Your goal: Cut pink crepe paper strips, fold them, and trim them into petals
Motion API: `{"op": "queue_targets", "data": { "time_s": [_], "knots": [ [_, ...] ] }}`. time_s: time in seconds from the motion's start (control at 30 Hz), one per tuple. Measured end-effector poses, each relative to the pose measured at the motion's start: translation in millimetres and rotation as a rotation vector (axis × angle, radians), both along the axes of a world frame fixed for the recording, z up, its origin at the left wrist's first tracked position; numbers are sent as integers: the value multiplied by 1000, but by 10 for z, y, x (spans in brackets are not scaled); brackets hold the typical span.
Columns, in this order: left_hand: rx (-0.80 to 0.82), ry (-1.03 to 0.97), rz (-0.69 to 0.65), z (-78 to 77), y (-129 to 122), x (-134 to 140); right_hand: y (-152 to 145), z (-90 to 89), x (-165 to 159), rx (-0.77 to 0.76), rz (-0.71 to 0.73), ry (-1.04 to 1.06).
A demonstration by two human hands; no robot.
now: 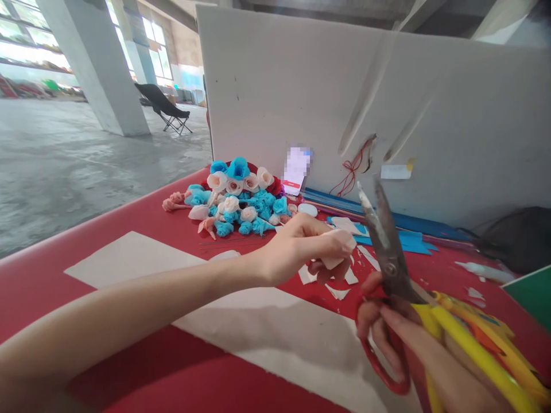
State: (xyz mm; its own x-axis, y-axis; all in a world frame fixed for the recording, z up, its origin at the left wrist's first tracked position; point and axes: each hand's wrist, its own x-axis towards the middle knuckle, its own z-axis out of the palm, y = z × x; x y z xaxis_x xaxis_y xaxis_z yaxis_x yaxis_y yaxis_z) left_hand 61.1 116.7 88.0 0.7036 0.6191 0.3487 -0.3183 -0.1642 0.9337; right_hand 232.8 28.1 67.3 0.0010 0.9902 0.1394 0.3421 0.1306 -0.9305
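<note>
My left hand (312,246) reaches in from the left, its fingers closed on a small folded piece of pale crepe paper (340,246). At the right, my right hand (400,338) grips a pair of scissors (390,252) by the red handles. The metal blades point up and stand slightly apart, with no paper between them. A long pale paper sheet (275,327) lies on the table under both hands. Small paper scraps (338,292) are scattered beyond it, below my left fingers. Yellow plastic objects (482,338), blurred and partly covered, are beside my right hand.
Blue, white and pink paper flowers (241,206) are heaped on the red table (142,373). A phone (297,169) leans against the white board (279,86) behind. Blue paper strips (413,242), a white tube (484,271) and a dark bag (516,241) are at the right.
</note>
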Motion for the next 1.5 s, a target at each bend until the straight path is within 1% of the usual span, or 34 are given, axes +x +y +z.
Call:
{"op": "queue_targets", "data": {
  "time_s": [0.07, 0.17, 0.3, 0.47, 0.67, 0.8, 1.03, 1.17, 1.33, 1.5],
  "knots": [
    [9, -13, 9, -7, -3, 5, 53, 78, 18, -32, 86, 3],
    [22, -11, 16, -15, -4, 10, 67, 167, 45, -65, 151, -19],
    [17, -23, 72, -13, 2, 22, 13, 164, 70, -84, 198, -60],
    [13, -39, 121, -3, -28, 58, -32, 121, 78, -89, 194, -97],
    [45, 29, 178, -11, -94, 95, -43, 132, 41, -85, 170, -86],
    [121, 119, 183, -14, -104, 93, -39, 124, 34, -87, 170, -57],
    [171, 156, 169, -1, -117, 90, -34, 136, 21, -113, 174, -1],
    [155, 173, 161, -11, -124, 95, -25, 145, 13, -130, 160, 16],
    [114, 126, 145, -13, -140, 99, -24, 146, 22, -162, 152, 18],
    [114, 100, 181, 16, -143, 92, -29, 163, 27, -192, 155, -6]
  ]
}}
